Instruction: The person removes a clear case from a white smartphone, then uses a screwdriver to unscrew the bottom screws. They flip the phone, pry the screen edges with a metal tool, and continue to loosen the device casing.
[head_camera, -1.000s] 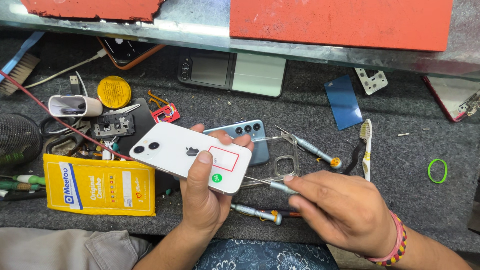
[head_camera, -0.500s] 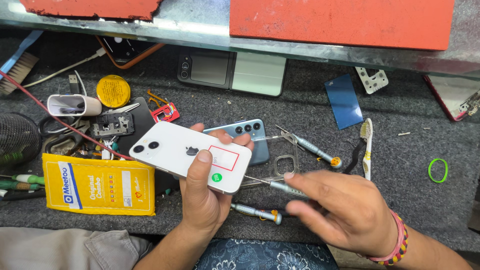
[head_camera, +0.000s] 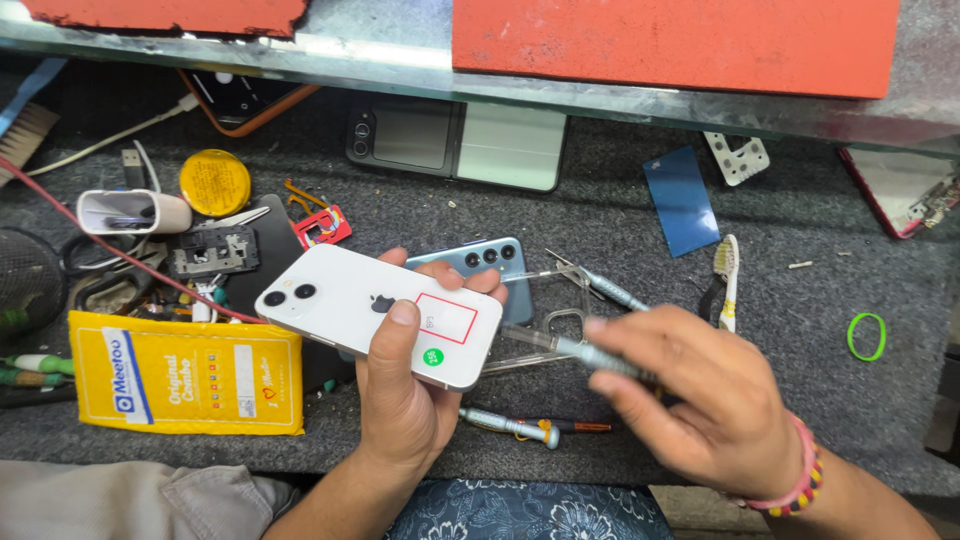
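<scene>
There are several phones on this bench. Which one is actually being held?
The white phone, back up with two camera lenses, gripped in the left hand. The blue-grey phone lies behind it, and the folding phone rests farther back, untouched.

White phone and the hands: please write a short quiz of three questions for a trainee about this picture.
1. True or false: the white phone lies flat on the grey mat, and no hand touches it.
2. Which hand holds the thin metal screwdriver?
A. left hand
B. right hand
C. neither
3. Fill in: the tip of that screwdriver points toward the ______ end of the white phone, near the green sticker.

Key:
1. False. The left hand holds it above the mat, back side up, with the thumb on its back.
2. B. The right hand has it in its grip.
3. Bottom, away from the two camera lenses.
</scene>
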